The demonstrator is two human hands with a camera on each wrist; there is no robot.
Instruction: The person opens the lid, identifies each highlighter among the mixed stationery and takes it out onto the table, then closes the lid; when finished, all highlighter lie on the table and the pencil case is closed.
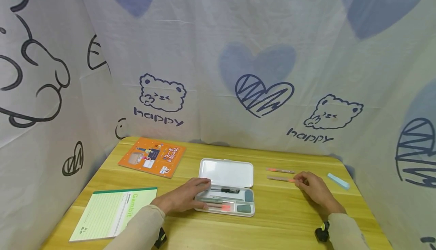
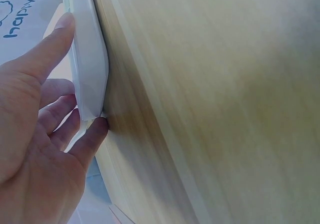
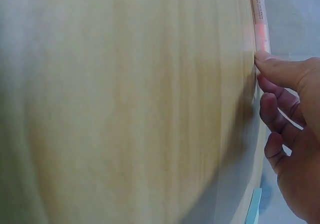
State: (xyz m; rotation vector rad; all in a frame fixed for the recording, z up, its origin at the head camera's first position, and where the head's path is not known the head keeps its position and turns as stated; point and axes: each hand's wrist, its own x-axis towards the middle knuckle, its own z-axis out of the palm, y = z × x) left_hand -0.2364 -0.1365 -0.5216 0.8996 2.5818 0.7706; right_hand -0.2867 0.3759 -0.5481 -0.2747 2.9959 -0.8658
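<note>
A white pencil case (image 1: 226, 201) lies with its lid (image 1: 226, 173) folded back. My left hand (image 1: 185, 196) grips its left end, the thumb at the near rim and the fingers around the corner; the left wrist view shows the thumb and fingertips on the white wall (image 2: 90, 59). Inside the case are a black pen (image 1: 229, 190), a pen with an orange-pink part (image 1: 225, 207) and grey-green blocks (image 1: 243, 208). To the right, my right hand (image 1: 315, 190) pinches the near end of a slim orange-tipped pen (image 1: 281, 178) on the table, thumb against forefinger.
A similar pen (image 1: 281, 170) lies just behind the pinched one. A light blue stick-like item (image 1: 338, 181) is right of my right hand. An orange booklet (image 1: 153, 157) and a green-edged notebook (image 1: 112, 212) lie on the left of the wooden table (image 1: 265, 231). Printed cloth surrounds the table.
</note>
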